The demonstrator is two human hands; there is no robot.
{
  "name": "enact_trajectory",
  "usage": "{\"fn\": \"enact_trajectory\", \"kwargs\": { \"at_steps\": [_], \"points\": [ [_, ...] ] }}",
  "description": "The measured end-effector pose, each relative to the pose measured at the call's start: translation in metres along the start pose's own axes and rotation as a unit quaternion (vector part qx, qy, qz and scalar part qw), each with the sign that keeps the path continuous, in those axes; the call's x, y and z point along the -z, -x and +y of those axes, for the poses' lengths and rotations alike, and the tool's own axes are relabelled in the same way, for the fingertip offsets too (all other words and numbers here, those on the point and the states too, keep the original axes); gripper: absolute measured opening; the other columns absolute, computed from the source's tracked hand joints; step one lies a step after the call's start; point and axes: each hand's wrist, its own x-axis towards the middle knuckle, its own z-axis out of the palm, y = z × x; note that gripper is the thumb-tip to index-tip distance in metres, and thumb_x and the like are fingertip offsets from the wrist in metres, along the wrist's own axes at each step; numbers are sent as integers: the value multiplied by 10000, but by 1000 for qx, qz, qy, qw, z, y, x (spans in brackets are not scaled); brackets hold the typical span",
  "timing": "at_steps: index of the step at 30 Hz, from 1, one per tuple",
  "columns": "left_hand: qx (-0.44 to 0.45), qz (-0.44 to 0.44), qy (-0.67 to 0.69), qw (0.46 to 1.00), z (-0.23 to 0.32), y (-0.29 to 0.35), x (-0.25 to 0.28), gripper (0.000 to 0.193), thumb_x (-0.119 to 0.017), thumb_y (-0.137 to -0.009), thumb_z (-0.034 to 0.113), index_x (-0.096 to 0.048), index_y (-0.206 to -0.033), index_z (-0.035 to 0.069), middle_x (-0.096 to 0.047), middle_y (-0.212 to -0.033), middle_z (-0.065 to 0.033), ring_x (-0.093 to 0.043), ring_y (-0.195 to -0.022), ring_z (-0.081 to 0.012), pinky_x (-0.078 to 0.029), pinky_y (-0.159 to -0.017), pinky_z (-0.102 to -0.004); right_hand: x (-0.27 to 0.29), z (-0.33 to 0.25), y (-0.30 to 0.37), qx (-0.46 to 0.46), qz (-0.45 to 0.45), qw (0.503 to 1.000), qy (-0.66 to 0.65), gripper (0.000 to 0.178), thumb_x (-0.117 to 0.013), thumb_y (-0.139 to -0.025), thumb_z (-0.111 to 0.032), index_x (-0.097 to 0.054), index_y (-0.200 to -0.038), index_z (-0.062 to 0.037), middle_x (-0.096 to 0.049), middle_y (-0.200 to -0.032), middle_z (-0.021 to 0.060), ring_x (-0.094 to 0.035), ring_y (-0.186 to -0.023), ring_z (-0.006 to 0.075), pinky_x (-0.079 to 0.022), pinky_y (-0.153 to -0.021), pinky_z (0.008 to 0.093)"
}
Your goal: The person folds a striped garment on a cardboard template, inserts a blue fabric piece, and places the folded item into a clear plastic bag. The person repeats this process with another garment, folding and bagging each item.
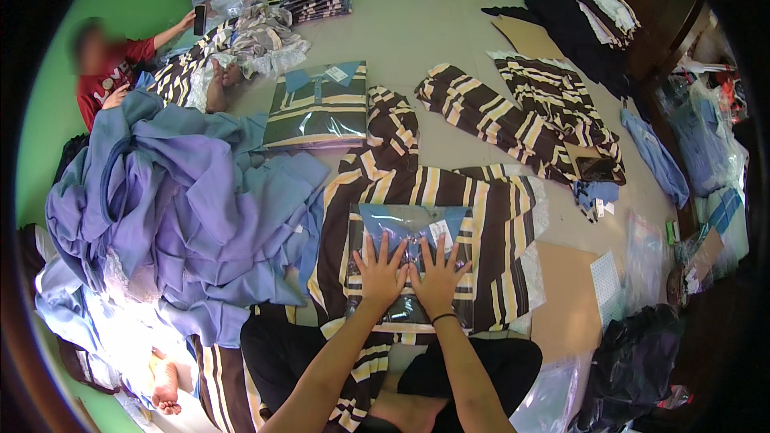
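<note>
The left hand (pixel 381 277) and right hand (pixel 435 277) are laid flat on a bagged shirt (pixel 411 234), with all fingers spread wide and nothing gripped. The bagged shirt is set on a spread striped cloth (pixel 501 273). Its neat folds could be creased if one side is pushed harder, and it could be slid crooked if the soft cloth below is bunched up. From near to far, these can be counted: one bagged shirt under two hands, one cardboard sheet (pixel 565 293) to the right, one big blue cloth pile (pixel 192 200) to the left, one shiny bagged bundle (pixel 317 108) ahead, and one far stack (pixel 317 0), whose pieces cannot be counted.
</note>
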Motion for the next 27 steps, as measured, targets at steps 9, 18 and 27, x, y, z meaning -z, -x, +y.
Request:
{"fn": "enact_trajectory", "kwargs": {
  "at_steps": [9, 18, 27],
  "points": [
    [6, -29, -7, 1000, -1, 0, -1, 520, -440, -799, 378, -326, -1297, 276, -200, -1384, -111, -141, -1254, -413, -119, -902, -657, -1, -2, -3, 7, -8, 1000, -2, 559, -458, -777, -408, -339, -1297, -241, -179, -1393, 100, -97, -1275, 383, -35, -908, 678],
    [3, -42, -21, 999, -2, 1, -4, 531, -429, -808, 390, -291, -1310, 283, -181, -1391, -99, -125, -1261, -401, -111, -913, -648, -7, 1, 0, 6, -20, 1000, -8, 542, -434, -791, -422, -345, -1294, -240, -186, -1392, 97, -98, -1279, 369, -26, -911, 672],
    [-16, -55, 55, 997, -17, -6, 8, 523, -474, -799, 367, -341, -1276, 198, -240, -1334, -188, -206, -1222, -400, -181, -928, -587, 11, 3, 3, 4, -59, 996, -72, 598, -432, -809, -451, -270, -1326, -196, -127, -1405, 111, -79, -1276, 386, -39, -920, 659]
  ]
}}
